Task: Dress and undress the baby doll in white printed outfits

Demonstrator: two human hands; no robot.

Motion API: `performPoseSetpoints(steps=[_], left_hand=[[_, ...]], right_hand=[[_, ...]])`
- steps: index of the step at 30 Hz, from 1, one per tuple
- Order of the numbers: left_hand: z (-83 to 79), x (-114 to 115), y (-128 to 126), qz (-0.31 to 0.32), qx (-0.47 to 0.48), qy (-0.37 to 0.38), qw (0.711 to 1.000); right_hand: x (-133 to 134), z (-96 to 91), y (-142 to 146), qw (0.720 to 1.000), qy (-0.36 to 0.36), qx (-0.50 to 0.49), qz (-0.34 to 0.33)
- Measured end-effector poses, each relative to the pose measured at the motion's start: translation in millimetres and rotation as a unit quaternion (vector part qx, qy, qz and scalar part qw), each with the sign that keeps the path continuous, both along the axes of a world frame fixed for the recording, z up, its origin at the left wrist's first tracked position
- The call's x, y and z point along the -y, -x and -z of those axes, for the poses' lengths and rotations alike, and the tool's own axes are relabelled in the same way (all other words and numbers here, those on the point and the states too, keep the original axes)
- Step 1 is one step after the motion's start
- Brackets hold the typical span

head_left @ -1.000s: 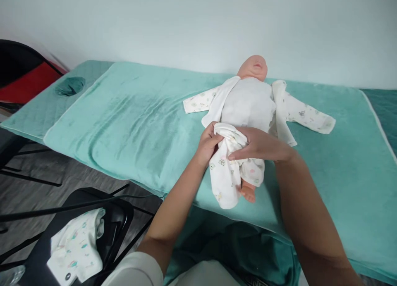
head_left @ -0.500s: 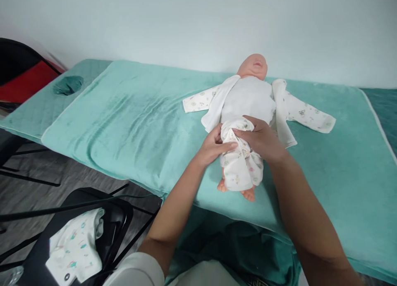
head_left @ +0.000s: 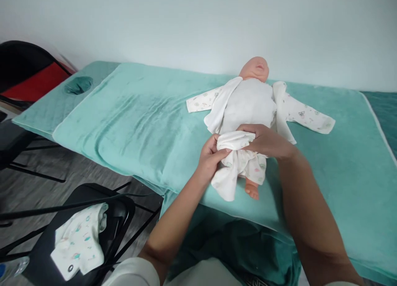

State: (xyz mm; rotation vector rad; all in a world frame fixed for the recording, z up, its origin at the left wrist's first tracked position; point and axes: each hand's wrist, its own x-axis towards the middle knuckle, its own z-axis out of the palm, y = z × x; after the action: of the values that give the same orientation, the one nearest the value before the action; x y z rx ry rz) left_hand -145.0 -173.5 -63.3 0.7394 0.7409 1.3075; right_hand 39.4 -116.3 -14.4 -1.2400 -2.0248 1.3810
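A baby doll lies on its back on a green padded bed, its head toward the wall. Its printed white jacket is spread open, both sleeves stretched out, over a plain white torso. Over the doll's legs, my left hand pinches the bunched waistband of the printed white pants, thumb on top. My right hand grips the same bunched edge from the other side, its fingertips partly hidden in the cloth. One pant leg hangs loose past the doll's foot; the other foot shows below its cuff.
The green bed runs along a white wall and has a face hole at the left end. A black folding chair at lower left holds a folded printed cloth. A clear bottle stands beside it.
The waistband has been bunched and folded over between my hands. The left pant leg has slid down over one foot, which is now hidden. The view has shifted slightly.
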Motion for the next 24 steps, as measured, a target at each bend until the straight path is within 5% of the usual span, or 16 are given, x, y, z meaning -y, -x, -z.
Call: performPoseSetpoints(steps=[6,14,24], left_hand=[[-17.7,48.5,-5.7,0.033,-0.083,0.092,0.992],[-31.7,97.7,-14.6,-0.036,-0.121,0.150,0.981],[-13.2,139.0,-24.6,-0.100,-0.032,0.197,0.975]], right_hand=[[0.2,1.0,-2.7,0.997,-0.031,0.049,-0.060],[4.4,8.6,0.0,0.992,-0.016,0.097,-0.078],[6.0,6.7,0.9,0.977,-0.025,0.182,-0.107]])
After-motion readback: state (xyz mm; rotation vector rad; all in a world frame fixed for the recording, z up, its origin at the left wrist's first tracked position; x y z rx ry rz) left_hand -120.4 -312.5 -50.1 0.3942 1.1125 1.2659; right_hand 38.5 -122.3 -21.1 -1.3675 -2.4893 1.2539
